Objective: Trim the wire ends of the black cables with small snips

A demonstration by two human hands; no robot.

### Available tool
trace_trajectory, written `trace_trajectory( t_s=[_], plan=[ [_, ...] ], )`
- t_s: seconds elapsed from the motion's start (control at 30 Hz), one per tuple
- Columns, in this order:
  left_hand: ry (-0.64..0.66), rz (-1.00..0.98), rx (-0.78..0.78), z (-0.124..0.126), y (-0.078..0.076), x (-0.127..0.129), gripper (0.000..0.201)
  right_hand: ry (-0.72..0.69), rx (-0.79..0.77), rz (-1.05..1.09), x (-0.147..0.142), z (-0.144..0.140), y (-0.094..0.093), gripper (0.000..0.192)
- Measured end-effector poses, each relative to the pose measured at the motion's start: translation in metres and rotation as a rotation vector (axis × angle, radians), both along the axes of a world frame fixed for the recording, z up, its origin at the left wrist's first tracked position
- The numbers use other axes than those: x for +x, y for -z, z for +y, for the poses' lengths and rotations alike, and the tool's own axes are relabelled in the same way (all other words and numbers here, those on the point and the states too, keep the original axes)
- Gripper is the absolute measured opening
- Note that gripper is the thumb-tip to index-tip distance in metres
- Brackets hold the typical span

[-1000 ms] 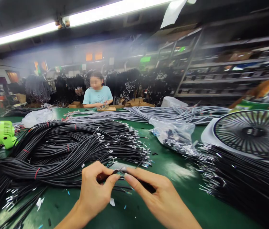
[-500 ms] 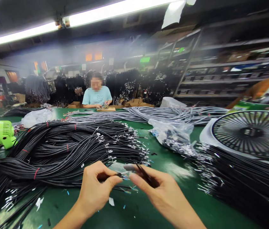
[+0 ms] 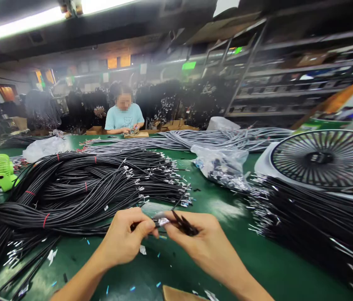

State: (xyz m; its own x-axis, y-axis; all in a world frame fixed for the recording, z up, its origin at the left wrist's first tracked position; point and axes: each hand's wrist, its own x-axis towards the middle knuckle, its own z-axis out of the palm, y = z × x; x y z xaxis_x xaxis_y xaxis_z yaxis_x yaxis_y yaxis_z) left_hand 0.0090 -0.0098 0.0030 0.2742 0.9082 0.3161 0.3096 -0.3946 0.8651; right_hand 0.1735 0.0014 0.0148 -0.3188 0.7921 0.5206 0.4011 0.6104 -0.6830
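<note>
My left hand [image 3: 129, 234] is closed, thumb against forefinger, around the end of a black cable. Silvery foil [image 3: 163, 221] shows at that cable end, in the small gap between my two hands. My right hand [image 3: 203, 240] has its thumb and forefinger at the foil. Several thin black strips [image 3: 186, 225], perhaps pieces of tubing, are tucked in its curled grip and one sticks up past the fingers. Just beyond my left hand lies a large coiled bundle of black cables [image 3: 79, 179] with red ties and pale stripped ends.
A second stack of black cables [image 3: 314, 225] lies right, beside a fan [image 3: 323, 158]. Behind are a clear plastic bag [image 3: 223, 165] and grey cables [image 3: 182, 140]. A small green fan [image 3: 3, 171] stands left. Scraps dot the green table [image 3: 151, 276]. A co-worker [image 3: 124, 115] sits opposite.
The right fingertips have closed in on the cable end, where foil now shows instead of loose wire ends. The view has tilted down slightly, and a brown block edge appears at the bottom.
</note>
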Motion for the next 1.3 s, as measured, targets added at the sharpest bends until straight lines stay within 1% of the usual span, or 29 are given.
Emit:
trace_trajectory(
  t_s=[0.1, 0.13, 0.17, 0.2, 0.27, 0.3, 0.37, 0.47, 0.53, 0.6, 0.7, 0.73, 0.8, 0.93, 1.1, 1.2, 1.3],
  plan=[
    [0.2, 0.018, -0.195, 0.003, -0.006, -0.007, 0.033, -0.134, 0.382, -0.071, 0.003, 0.002, -0.004, 0.033],
    [0.227, 0.037, -0.258, 0.003, -0.008, -0.008, 0.035, -0.162, 0.51, -0.107, 0.005, 0.002, -0.005, 0.036],
    [0.217, 0.053, -0.3, 0.004, -0.008, -0.008, 0.036, -0.176, 0.613, -0.157, 0.007, 0.002, -0.006, 0.038],
    [0.171, 0.059, -0.321, 0.004, -0.008, -0.006, 0.037, -0.17, 0.687, -0.217, 0.009, 0.002, -0.006, 0.039],
    [0.018, 0.014, -0.309, 0.004, -0.007, -0.001, 0.037, -0.107, 0.744, -0.328, 0.011, 0.002, -0.004, 0.04],
    [-0.057, -0.032, -0.289, 0.004, -0.007, 0.001, 0.036, -0.059, 0.728, -0.361, 0.011, 0.002, -0.003, 0.042],
    [-0.155, -0.126, -0.254, 0.004, -0.006, 0.006, 0.031, 0.073, 0.623, -0.362, 0.011, 0.004, 0.002, 0.044],
    [-0.221, -0.204, -0.248, 0.003, -0.007, 0.009, 0.024, 0.263, 0.423, -0.246, 0.01, 0.007, 0.007, 0.039],
    [-0.224, -0.208, -0.249, 0.002, -0.009, 0.009, 0.024, 0.317, 0.323, -0.147, 0.009, 0.008, 0.006, 0.032],
    [-0.213, -0.19, -0.234, 0.001, -0.01, 0.009, 0.027, 0.281, 0.233, -0.067, 0.007, 0.007, 0.003, 0.027],
    [-0.215, -0.15, -0.185, 0.001, -0.008, 0.009, 0.028, 0.129, 0.101, -0.009, 0.003, 0.005, -0.001, 0.02],
    [-0.215, -0.135, -0.164, 0.001, -0.007, 0.01, 0.027, 0.089, 0.077, 0.0, 0.002, 0.005, -0.001, 0.02],
    [-0.2, -0.096, -0.113, 0.001, -0.004, 0.01, 0.026, 0.052, 0.067, 0.015, 0.001, 0.005, -0.001, 0.024],
    [-0.173, -0.033, -0.037, 0.0, 0.0, 0.009, 0.027, 0.047, 0.095, 0.02, 0.0, 0.005, 0.002, 0.023],
    [-0.271, -0.098, 0.007, -0.003, 0.003, 0.01, 0.015, 0.039, 0.054, 0.013, -0.001, 0.001, -0.001, 0.025],
    [-0.313, -0.137, 0.014, -0.003, 0.008, 0.012, 0.012, 0.028, 0.042, 0.023, -0.002, -0.002, -0.003, 0.022],
    [-0.332, -0.12, 0.023, -0.001, 0.011, 0.013, 0.011, 0.048, 0.053, 0.026, -0.003, -0.003, -0.004, 0.019]
  ],
)
